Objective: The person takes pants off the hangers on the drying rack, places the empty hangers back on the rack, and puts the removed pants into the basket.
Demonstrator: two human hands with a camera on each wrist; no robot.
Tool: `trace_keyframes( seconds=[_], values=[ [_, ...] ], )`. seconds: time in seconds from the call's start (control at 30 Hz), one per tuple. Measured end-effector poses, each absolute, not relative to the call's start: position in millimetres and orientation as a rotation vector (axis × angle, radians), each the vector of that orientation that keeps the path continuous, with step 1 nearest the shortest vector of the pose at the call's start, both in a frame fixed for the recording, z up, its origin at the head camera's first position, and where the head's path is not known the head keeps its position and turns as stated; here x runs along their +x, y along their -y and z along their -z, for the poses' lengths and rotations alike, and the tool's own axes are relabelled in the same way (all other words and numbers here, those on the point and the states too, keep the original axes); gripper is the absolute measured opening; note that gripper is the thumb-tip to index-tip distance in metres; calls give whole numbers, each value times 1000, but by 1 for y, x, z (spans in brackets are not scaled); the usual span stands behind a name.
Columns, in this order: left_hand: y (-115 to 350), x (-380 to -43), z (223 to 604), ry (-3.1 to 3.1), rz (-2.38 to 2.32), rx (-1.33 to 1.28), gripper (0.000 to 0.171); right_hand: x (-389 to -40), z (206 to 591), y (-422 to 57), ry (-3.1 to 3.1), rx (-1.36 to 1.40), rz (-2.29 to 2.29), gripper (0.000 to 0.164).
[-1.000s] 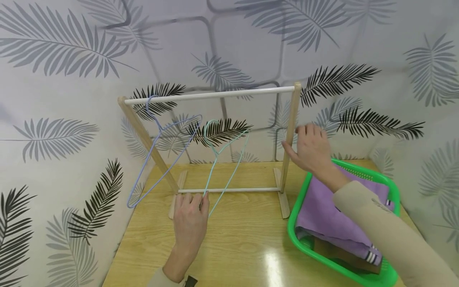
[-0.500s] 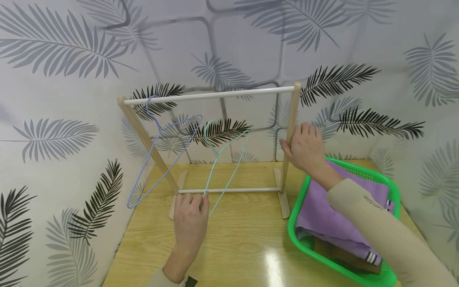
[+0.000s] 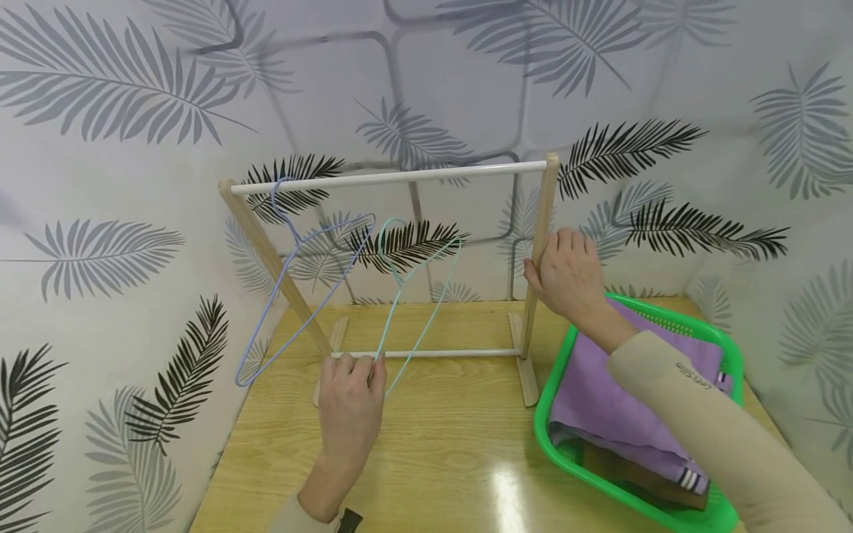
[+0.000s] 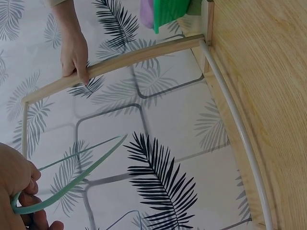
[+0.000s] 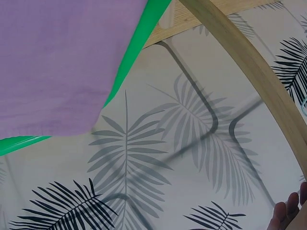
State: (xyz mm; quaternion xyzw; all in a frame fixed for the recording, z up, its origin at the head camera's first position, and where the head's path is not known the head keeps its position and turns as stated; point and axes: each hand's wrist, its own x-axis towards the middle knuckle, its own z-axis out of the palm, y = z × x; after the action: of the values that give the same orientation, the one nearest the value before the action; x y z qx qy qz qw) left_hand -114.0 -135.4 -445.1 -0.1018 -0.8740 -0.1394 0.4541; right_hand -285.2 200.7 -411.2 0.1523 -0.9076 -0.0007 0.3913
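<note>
My left hand (image 3: 351, 407) grips a lower corner of a mint-green clothes hanger (image 3: 402, 283), whose hook stands free below the white top rail (image 3: 393, 176) of a small garment rack. In the left wrist view the fingers curl around the green hanger (image 4: 72, 184). My right hand (image 3: 571, 274) holds the rack's right wooden post (image 3: 543, 200), with the thumb on its near left side. A blue clothes hanger (image 3: 300, 240) hangs by its hook at the left end of the rail. Only the right hand's fingertips (image 5: 292, 206) show at the right wrist view's corner.
A green basket (image 3: 553, 451) with folded purple cloth (image 3: 613, 400) and something brown beneath stands on the table's right, under my right forearm. The rack's lower white bar (image 3: 460, 353) runs between its feet. Leaf-patterned wall covering (image 3: 453, 96) rises behind the wooden table (image 3: 426, 459).
My right hand has shifted slightly left onto the post. My left hand has moved a little up and left, and the green hanger has risen slightly with it.
</note>
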Motion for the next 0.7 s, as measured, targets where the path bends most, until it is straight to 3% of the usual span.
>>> trace_keyframes(
  seconds=[0.7],
  values=[
    [134,-128,411,2115,307,-269,30,-286,410,-204,2266,425,55,45]
  ],
)
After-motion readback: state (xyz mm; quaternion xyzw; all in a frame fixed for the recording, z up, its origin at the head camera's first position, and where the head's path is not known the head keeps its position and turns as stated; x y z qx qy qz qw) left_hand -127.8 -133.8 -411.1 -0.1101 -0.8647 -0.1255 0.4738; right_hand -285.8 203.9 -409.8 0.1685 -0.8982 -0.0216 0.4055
